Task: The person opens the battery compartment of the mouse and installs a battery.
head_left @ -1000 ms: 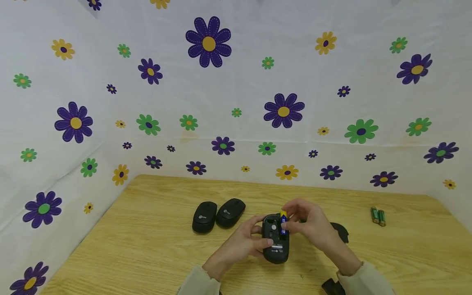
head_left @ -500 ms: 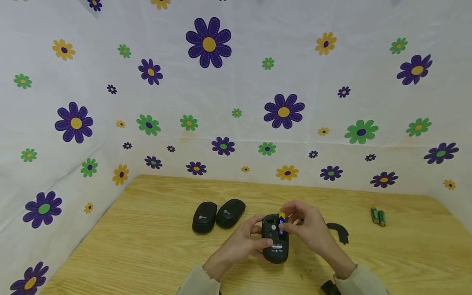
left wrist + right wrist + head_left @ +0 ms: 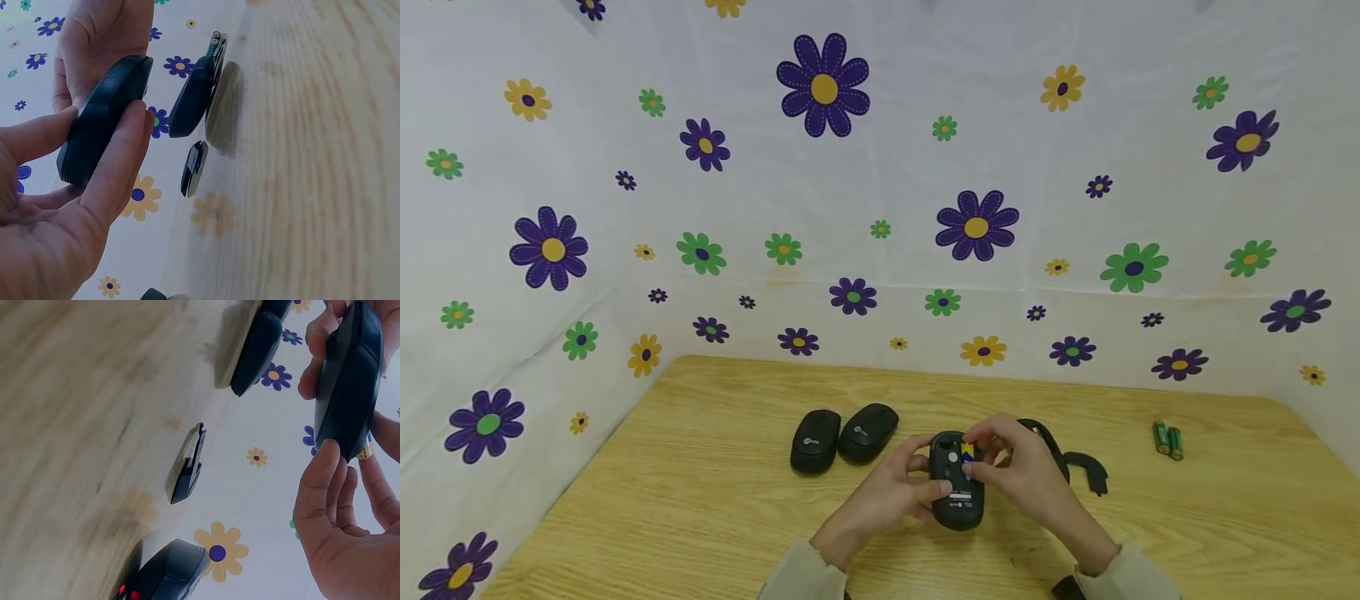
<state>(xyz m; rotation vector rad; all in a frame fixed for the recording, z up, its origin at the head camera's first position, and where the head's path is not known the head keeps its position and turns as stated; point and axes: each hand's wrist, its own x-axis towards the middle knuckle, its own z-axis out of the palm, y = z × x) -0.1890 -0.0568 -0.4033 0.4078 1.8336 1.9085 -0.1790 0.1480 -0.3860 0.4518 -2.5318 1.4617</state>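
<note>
Bottom side up, a black computer mouse (image 3: 961,515) is gripped by my left hand (image 3: 898,487), its thumb on the underside and fingers along the far side. A blue and yellow battery (image 3: 967,454) lies at the mouse's battery slot, pinched between thumb and fingers of my right hand (image 3: 1026,475). In the left wrist view the mouse (image 3: 103,119) appears edge-on, well above the table. Seen from the right wrist, the yellow end of the battery (image 3: 366,450) shows past the mouse's edge, beside the right fingertips.
Two black mice (image 3: 815,443) stand side by side at the left. Another mouse (image 3: 1051,446) is partly hidden behind my right hand, with a curved black cover (image 3: 1090,472) beside it. Two green batteries (image 3: 1162,437) lie far right. A dark piece (image 3: 1066,588) sits by my right sleeve.
The battery has tilted down and sunk lower into the mouse's slot. My right hand has shifted slightly left with it, uncovering the mouse and curved cover behind.
</note>
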